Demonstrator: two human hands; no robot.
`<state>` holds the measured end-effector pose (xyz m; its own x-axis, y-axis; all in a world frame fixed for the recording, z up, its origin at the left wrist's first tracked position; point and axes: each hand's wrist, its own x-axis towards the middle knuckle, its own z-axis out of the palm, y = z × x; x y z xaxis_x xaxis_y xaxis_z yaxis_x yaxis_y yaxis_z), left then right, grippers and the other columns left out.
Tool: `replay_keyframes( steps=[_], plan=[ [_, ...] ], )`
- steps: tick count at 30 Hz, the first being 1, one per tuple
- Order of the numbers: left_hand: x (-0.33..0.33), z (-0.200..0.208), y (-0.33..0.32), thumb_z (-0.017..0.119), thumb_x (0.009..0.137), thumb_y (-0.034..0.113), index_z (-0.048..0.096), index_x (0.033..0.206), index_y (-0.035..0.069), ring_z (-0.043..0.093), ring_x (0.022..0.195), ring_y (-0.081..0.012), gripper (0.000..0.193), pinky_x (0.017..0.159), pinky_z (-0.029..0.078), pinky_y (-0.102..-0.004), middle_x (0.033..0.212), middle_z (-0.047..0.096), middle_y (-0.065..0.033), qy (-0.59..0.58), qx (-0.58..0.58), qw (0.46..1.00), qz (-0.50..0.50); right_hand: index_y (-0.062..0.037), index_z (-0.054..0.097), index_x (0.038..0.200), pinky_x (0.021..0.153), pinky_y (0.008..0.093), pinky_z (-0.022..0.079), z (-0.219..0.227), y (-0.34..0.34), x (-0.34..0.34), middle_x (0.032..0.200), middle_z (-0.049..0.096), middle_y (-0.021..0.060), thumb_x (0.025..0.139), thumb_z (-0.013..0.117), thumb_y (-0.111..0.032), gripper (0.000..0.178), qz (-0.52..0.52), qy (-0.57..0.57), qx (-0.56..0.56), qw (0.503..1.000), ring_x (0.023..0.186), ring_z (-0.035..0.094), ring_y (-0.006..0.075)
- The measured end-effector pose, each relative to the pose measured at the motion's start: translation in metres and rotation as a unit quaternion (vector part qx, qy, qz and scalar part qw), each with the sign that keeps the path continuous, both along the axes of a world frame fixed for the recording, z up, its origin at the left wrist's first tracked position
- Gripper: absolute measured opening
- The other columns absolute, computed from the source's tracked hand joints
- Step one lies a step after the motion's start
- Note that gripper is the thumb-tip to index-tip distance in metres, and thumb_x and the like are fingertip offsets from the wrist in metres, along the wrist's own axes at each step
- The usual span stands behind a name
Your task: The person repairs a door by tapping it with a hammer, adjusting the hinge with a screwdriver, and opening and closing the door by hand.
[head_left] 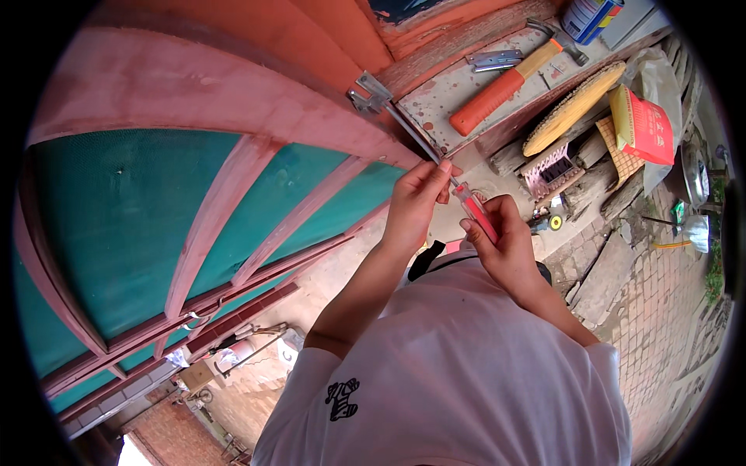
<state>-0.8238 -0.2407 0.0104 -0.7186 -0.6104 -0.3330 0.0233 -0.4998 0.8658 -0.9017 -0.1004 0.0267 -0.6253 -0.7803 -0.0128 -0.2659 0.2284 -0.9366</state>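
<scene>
A screwdriver [476, 211] with a clear and red handle slants up to the left, its long metal shaft reaching a metal hinge [373, 92]. The hinge sits between the edge of a reddish-brown screen door [256, 89] and the orange frame. My right hand [505, 237] is closed around the handle. Farther up, my left hand [417, 198] pinches the shaft between thumb and fingers. Whether the tip sits in a screw is too small to tell.
On the ledge right of the hinge lie a hammer [497, 93] with an orange-red grip, another hinge [495, 58] and a blue can [590, 19]. Below it are stacked logs [594, 149], a yellow oblong piece [571, 109] and a red-and-yellow packet [643, 128]. Green mesh [116, 210] fills the door.
</scene>
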Motion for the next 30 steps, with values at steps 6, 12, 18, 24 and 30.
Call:
replay_keyframes(
  steps=[6,12,18,24,30],
  plan=[
    [0.0,-0.003,0.002,0.053,0.093,0.026,0.062,0.09,0.0,0.039,0.06,-0.0059,0.028,0.059,0.034,-0.021,0.064,0.044,0.0035,0.009,-0.008,1.0,0.015,-0.0035,0.048,0.102,0.043,0.0211,0.032,0.004,0.0,-0.018,0.062,0.052,0.0032,0.094,0.05,-0.026,0.024,0.061,-0.483,0.018,0.874,0.048,0.044,0.0078],
    [0.0,-0.004,-0.005,0.053,0.093,0.023,0.062,0.091,-0.001,0.039,0.062,-0.0063,0.025,0.059,0.034,-0.0212,0.064,0.044,0.0032,0.009,-0.018,1.0,0.009,-0.0047,0.048,0.096,0.045,0.0201,0.031,0.011,-0.007,-0.009,0.06,0.047,0.0012,0.095,0.047,-0.032,0.027,-0.028,-0.261,-0.031,0.964,0.049,0.042,0.0077],
    [-0.001,-0.004,-0.005,0.052,0.093,0.02,0.062,0.091,-0.001,0.039,0.063,-0.0064,0.023,0.059,0.033,-0.0209,0.065,0.045,0.0031,0.005,-0.007,1.0,0.012,-0.0032,0.053,0.09,0.046,0.0199,0.031,-0.009,-0.007,-0.004,0.06,0.047,-0.0012,0.095,0.049,-0.029,0.026,-0.001,-0.258,-0.038,0.965,0.049,0.039,0.0051],
    [0.002,-0.007,-0.006,0.05,0.093,0.016,0.061,0.096,-0.001,0.04,0.063,-0.0064,0.021,0.06,0.033,-0.0205,0.065,0.044,0.0032,0.029,-0.006,1.0,0.006,-0.0027,0.054,0.092,0.047,0.0208,0.034,0.018,-0.007,-0.025,0.062,0.048,-0.0014,0.093,0.052,-0.023,0.02,-0.001,-0.628,0.018,0.778,0.051,0.041,0.0062],
    [0.004,-0.011,-0.014,0.046,0.094,0.016,0.057,0.109,-0.001,0.044,0.068,-0.0071,0.025,0.066,0.037,-0.0225,0.074,0.051,0.0012,0.047,-0.006,0.998,-0.036,-0.0019,0.05,0.099,0.049,0.0232,0.036,-0.013,-0.005,-0.004,0.061,0.049,0.0012,0.09,0.056,-0.017,0.019,0.005,-0.294,-0.011,0.956,0.053,0.043,0.0078]
  ],
)
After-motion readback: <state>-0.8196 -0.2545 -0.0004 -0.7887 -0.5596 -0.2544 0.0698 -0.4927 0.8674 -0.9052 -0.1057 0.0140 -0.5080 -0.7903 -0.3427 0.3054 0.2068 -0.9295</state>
